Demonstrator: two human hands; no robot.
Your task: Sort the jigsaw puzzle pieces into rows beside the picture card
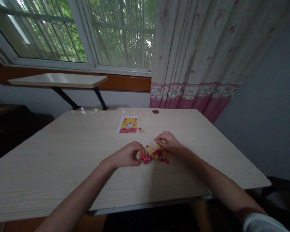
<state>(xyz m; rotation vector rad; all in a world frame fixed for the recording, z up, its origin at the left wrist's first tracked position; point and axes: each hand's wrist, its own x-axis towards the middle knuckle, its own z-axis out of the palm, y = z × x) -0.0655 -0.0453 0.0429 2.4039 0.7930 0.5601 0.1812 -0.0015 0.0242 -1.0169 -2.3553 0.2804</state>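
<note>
A loose heap of red, yellow and white jigsaw pieces (157, 154) lies on the table in front of me. My left hand (130, 154) curls at the heap's left edge, thumb and fingertips closed around a red jigsaw piece (142, 157). At the back right of the heap, my right hand (168, 141) is pinched, its thumb and forefinger together just above the pieces. Whatever lies between those tips is too small to make out. Beyond the heap is a picture sheet (128, 125) with a white cartoon animal on yellow and red.
Several separate puzzle pieces (141, 131) lie right of the sheet. The pale wooden table (87, 141) has a round dark cable cover (155, 111) near its back edge. A raised shelf (60, 80) stands at the back left, and a curtain (193, 64) hangs behind.
</note>
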